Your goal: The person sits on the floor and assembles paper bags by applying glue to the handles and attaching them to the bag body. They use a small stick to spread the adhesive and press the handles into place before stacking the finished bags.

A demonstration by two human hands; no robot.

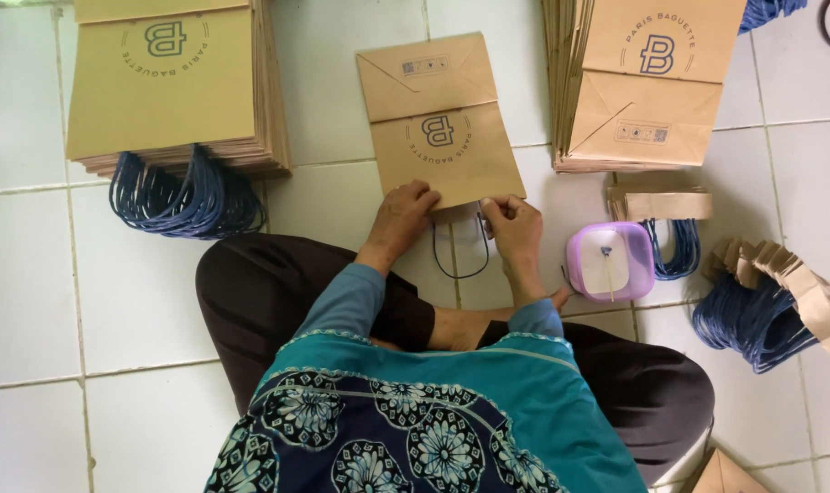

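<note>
Sitting cross-legged on the tiled floor (pixel 141 292), both the left hand (pixel 402 217) and right hand (pixel 513 225) have their fingers pinched shut on the near edge of the flat brown paper bag (pixel 442 123), probably pinning its dark cord handle (pixel 460 251) in place.

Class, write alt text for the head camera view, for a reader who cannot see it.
A person seated on a white tiled floor presses both hands, left hand and right hand, on the lower edge of a flat brown paper bag with a dark cord handle. Stacks of brown paper bags with blue handles lie alongside, and a small lilac plastic tub sits at right.
</note>
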